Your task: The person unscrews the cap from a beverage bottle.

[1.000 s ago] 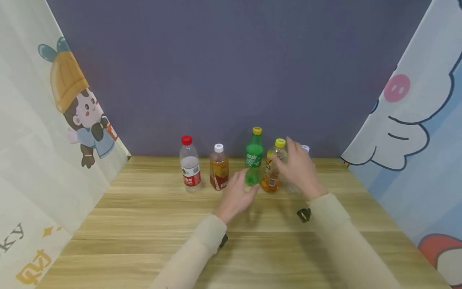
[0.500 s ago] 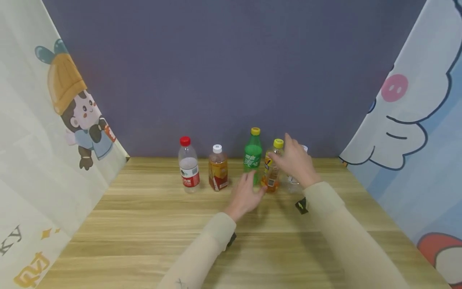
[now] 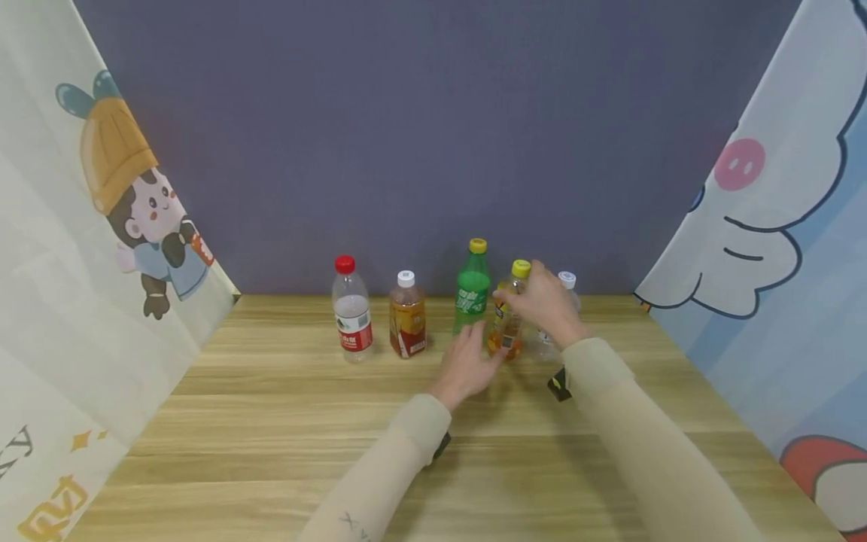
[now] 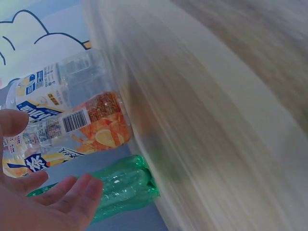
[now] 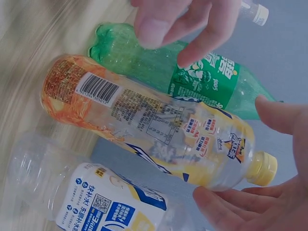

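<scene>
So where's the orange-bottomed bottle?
In the head view, the orange-bottomed bottle stands right of centre, between the green bottle on its left and the clear bottle on its right.

In the head view, a wooden desk [image 3: 271, 421] with pale, yellowish grain running from side to side fills the lower half of the frame, widening toward the bottom edge. Five bottles stand upright in a row along its far side, across the middle of the frame. From left to right: a red-capped bottle [image 3: 352, 320], a brown bottle [image 3: 408, 322] with a white cap, a green bottle [image 3: 473, 292] with a yellow cap, an orange-based bottle [image 3: 508, 331], also yellow-capped, and a clear bottle [image 5: 106, 197], partly hidden, just beside it.
</scene>
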Motion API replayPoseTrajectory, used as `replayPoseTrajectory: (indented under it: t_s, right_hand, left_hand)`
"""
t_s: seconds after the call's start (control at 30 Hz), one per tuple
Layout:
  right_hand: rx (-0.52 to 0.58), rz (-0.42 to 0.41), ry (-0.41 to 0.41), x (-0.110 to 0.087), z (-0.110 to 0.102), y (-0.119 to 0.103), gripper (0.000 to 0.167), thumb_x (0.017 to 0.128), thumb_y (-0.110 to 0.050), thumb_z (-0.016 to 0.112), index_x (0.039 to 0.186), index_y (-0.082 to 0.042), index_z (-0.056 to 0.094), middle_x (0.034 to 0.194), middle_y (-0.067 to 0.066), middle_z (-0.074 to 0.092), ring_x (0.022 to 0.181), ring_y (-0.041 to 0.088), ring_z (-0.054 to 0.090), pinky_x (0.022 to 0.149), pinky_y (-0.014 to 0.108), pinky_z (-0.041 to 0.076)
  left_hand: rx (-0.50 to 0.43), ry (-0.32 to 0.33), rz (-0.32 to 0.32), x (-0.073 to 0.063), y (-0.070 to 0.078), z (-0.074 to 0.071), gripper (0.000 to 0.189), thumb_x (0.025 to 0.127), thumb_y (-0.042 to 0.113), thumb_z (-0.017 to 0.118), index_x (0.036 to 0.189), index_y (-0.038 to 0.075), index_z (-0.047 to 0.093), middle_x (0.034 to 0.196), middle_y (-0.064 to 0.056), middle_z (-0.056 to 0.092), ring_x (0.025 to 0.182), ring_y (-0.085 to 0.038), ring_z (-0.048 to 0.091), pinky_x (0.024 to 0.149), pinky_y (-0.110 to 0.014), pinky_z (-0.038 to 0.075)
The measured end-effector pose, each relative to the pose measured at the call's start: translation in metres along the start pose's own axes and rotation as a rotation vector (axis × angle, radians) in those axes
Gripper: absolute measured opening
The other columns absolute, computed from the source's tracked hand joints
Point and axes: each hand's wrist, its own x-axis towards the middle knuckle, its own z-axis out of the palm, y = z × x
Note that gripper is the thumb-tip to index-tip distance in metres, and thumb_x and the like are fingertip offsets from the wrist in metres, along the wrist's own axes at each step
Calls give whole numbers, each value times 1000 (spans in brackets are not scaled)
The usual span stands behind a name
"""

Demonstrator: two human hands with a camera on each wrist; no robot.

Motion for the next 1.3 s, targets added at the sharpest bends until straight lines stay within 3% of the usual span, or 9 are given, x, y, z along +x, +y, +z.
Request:
replayPoseTrajectory:
  t_s: [0.13,0.27,0.53,0.8,1.03,1.3]
  right_hand:
    - [18,-8,11,1,3,1,90,89,-56,71,143,9,40,116,22,62,101,40,63,80,53,55]
    - [30,-8,16,3,7,2,71,89,-49,75,127,6,51,99,15,62,83,31,63,65,41,54]
    - [42,-20,60,-2,7,7,73,89,-50,74,127,9,54,109,22,64,95,38,63,77,48,55]
    - [92,-5,94,-20,3,14,83,90,-48,72,135,16,47,127,34,58,115,50,57,97,60,47]
    - [139,-26,100,-31,3,20,83,91,-50,71,134,17,47,123,34,59,112,48,57,94,59,49]
    - [179,-64,179,-37,10,20,72,89,-58,71,117,8,59,97,19,63,85,32,57,69,41,50]
  left_hand:
    - [4,3,1,2,4,1,71,100,46,60,155,10,36,145,-15,50,129,-32,53,105,-49,46]
    - [2,0,-2,3,6,2,70,100,44,61,155,10,36,143,-14,52,126,-30,55,103,-48,48]
    - [-17,22,11,4,9,2,69,99,44,61,154,9,37,136,-13,55,120,-27,56,101,-46,48]
    - [-17,32,6,3,12,-3,78,96,50,64,154,6,36,144,-14,51,131,-30,51,109,-47,42]
    - [-26,21,37,0,10,-6,85,90,53,70,155,8,36,143,-12,52,128,-28,52,107,-47,43]
    - [0,29,66,-6,5,-12,90,88,58,71,156,11,35,148,-11,48,131,-28,50,109,-49,42]
